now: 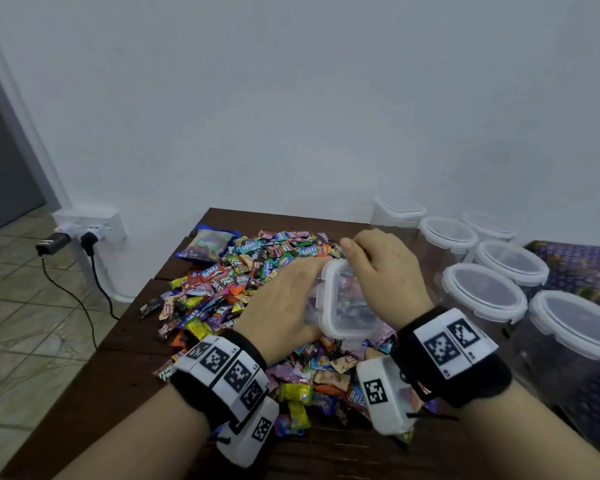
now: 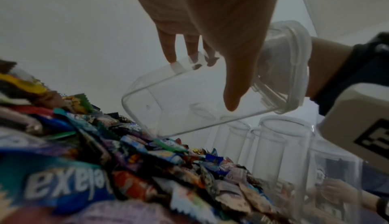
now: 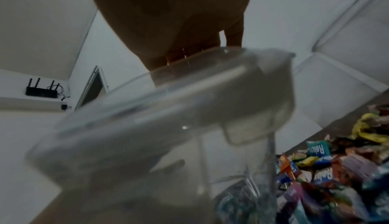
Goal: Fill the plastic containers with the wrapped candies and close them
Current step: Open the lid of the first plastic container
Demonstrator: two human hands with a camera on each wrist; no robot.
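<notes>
A clear rectangular plastic container with a white clip lid is held tilted just above a big pile of wrapped candies. My left hand grips its clear body, thumb on the near side and fingers on the far side. In the left wrist view the body looks empty. My right hand curls over the far end of the lid; its fingertips are hidden behind it. Candies lie right under the container.
Several lidded, empty clear containers stand in a row along the table's right side, one of them square. A blue candy bag lies at the far left of the pile. The brown table's left edge drops to tiled floor.
</notes>
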